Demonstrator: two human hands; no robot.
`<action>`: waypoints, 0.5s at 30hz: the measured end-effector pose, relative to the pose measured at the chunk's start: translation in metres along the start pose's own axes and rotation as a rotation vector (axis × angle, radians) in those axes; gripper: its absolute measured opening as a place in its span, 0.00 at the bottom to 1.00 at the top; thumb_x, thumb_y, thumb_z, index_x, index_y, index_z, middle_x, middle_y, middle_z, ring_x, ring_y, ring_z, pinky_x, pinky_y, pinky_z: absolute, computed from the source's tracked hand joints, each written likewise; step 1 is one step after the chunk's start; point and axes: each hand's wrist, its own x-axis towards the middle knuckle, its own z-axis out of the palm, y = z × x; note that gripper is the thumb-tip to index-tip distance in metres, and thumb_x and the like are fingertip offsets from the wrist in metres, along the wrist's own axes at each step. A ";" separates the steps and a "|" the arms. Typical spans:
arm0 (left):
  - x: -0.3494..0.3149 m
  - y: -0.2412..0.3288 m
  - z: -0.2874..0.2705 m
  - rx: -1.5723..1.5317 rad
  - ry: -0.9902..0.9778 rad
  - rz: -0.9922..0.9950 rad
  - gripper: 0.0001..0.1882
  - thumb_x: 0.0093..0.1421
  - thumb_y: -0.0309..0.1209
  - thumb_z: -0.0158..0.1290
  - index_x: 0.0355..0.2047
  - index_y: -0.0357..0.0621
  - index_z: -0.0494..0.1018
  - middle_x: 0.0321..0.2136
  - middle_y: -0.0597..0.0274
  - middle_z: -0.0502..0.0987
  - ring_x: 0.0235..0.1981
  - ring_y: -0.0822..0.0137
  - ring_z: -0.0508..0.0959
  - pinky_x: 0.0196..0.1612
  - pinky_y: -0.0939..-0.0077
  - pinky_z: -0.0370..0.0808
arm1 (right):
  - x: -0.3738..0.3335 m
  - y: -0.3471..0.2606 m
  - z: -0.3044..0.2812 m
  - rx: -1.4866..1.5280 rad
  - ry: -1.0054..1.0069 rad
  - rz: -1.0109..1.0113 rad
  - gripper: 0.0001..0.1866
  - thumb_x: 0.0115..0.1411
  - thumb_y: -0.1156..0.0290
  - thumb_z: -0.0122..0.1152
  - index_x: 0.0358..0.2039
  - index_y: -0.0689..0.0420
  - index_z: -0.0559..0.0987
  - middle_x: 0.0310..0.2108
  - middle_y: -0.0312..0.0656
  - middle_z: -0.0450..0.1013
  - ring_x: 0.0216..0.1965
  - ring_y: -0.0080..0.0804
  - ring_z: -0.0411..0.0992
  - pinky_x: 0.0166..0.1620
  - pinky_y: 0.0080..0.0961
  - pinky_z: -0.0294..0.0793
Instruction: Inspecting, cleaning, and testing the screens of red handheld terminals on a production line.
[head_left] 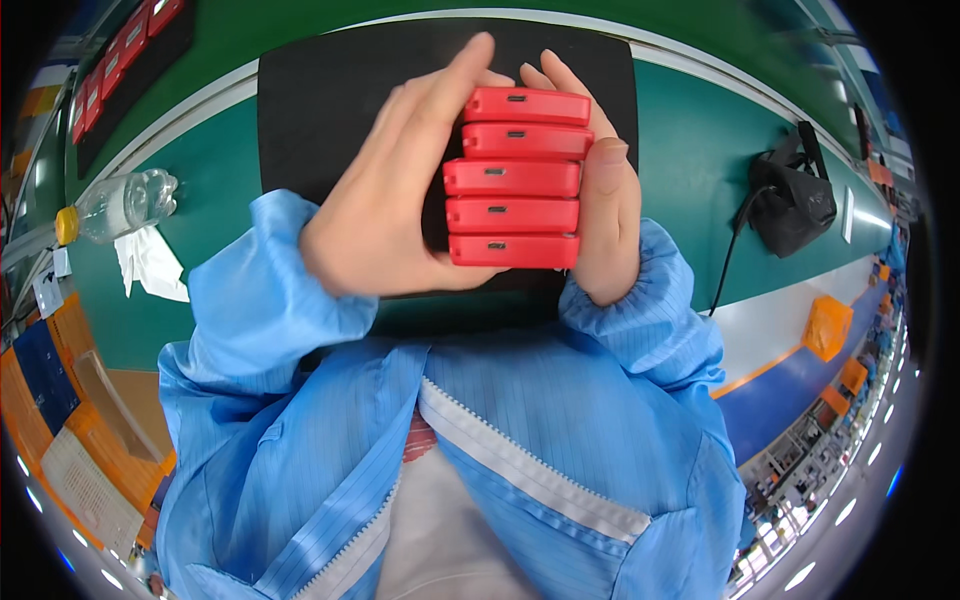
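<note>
Several red rectangular devices, each with a small port in the end that faces me, form one stack between my hands. My left hand wraps the stack's left side, its thumb at the near end and its fingers toward the far end. Along the right side lies my right hand, its thumb pressed against the devices and fingertips showing past the far end. The upper two devices sit slightly to the right of some others. Beneath the hands is a black mat; the stack hides part of it.
On the green table, a clear bottle with a yellow cap lies at the left beside a white tissue. At the right is a black bag-like object with a cable. More red devices line up at the far left.
</note>
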 end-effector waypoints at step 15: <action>-0.012 -0.010 0.015 0.154 0.010 -0.042 0.64 0.42 0.37 0.76 0.70 0.42 0.44 0.52 0.41 0.68 0.52 0.45 0.73 0.53 0.59 0.75 | -0.006 -0.001 -0.015 0.013 -0.108 -0.025 0.38 0.73 0.44 0.31 0.68 0.65 0.60 0.59 0.59 0.69 0.53 0.45 0.76 0.55 0.31 0.73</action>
